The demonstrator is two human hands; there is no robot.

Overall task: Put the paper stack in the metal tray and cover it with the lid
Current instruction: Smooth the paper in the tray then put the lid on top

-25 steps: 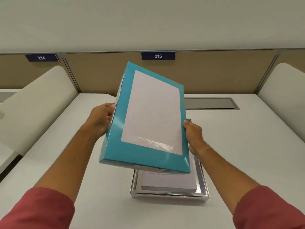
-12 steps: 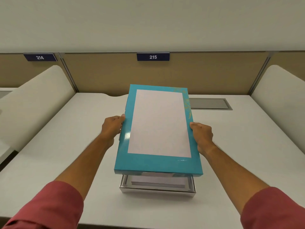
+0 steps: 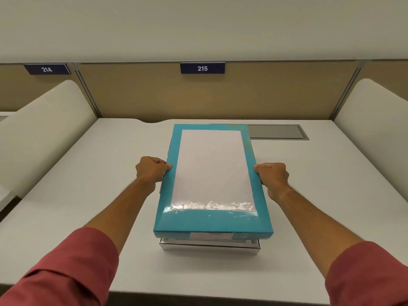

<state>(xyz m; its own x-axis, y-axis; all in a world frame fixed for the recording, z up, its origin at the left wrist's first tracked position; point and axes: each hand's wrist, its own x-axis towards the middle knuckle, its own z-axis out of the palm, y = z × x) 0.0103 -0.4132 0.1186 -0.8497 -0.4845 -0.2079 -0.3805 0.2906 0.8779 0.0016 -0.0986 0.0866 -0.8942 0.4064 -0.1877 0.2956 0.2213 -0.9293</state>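
A teal lid [image 3: 212, 224] with a clear window lies level over the metal tray [image 3: 209, 249], whose shiny front wall shows just below the lid's near edge. White paper shows through the window; I cannot tell whether the lid sits fully down. My left hand [image 3: 152, 172] grips the lid's left long edge, and my right hand [image 3: 272, 176] grips its right long edge, both about midway along.
The white desk [image 3: 88, 195] has a grey cable hatch [image 3: 278, 131] at the back right, partly behind the lid. Padded white dividers [image 3: 37, 133] flank both sides. A tan back panel carries the label 215 [image 3: 202, 68].
The lid has gone from tilted and raised to level, and has come down over the tray. The paper stack seen in the tray earlier is now hidden under the lid.
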